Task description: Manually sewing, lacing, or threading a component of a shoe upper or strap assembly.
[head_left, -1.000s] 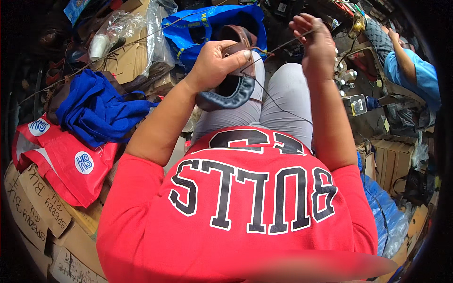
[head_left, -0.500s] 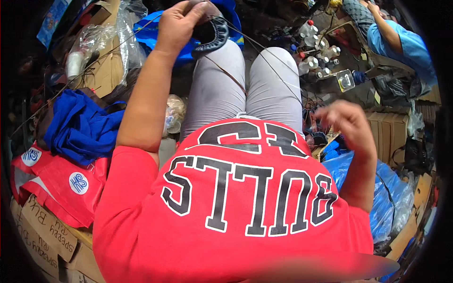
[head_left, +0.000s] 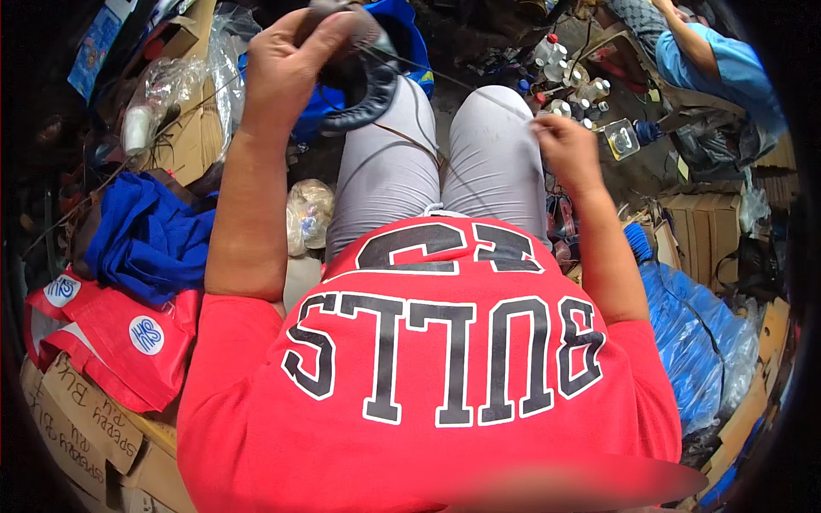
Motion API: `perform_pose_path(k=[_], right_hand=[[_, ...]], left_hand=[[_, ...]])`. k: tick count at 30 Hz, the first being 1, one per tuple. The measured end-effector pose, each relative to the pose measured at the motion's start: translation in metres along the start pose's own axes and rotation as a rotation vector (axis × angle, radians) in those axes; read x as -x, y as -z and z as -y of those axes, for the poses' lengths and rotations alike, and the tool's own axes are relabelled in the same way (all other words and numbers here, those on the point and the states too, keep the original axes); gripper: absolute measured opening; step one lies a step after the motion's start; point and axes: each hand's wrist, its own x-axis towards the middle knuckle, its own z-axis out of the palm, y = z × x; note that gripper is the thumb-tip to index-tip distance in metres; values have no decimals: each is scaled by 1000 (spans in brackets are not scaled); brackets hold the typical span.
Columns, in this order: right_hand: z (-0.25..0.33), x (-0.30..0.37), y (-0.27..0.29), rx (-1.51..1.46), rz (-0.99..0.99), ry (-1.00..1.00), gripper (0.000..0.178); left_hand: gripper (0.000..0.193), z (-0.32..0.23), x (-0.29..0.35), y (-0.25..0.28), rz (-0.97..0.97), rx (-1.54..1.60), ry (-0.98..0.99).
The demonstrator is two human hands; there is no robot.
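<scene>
Up over my left knee, my left hand (head_left: 295, 56) grips a dark shoe (head_left: 363, 107), thumb pressed on its upper. The shoe's black padded collar is gathered and curves downward. Thin dark cord (head_left: 419, 64) runs from the shoe toward the right, and another strand (head_left: 402, 137) hangs across my left thigh. Beside my right knee, my right hand (head_left: 571, 152) is closed in a pinch with the cord leading to it; the cord's end at the fingertips is too fine to make out. Part of the shoe is hidden behind my left fingers.
A blue bag (head_left: 409, 34) lies beyond the shoe. Several small bottles (head_left: 569, 81) stand past my right knee. A person in a blue shirt (head_left: 718, 64) sits at the far right. Blue cloth (head_left: 145, 231) and a red bag (head_left: 128, 342) lie left; blue plastic sheeting (head_left: 693, 342) lies right.
My right hand has swung forward and left from beside my hip to my knee, its fingers now pinched. My left hand has shifted left and slightly down with the shoe.
</scene>
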Motion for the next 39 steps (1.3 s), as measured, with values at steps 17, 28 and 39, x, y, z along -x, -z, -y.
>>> perform_pose_path(k=[17, 28, 39], right_hand=[[-255, 96, 293, -1550, -996, -266, 17], [19, 12, 22, -279, 84, 151, 11], [35, -7, -4, 27, 220, 232, 16]], left_hand=[[46, 91, 28, -111, 335, -650, -18], [26, 98, 34, -108, 547, -376, 334], [29, 90, 38, -105, 451, -430, 326]])
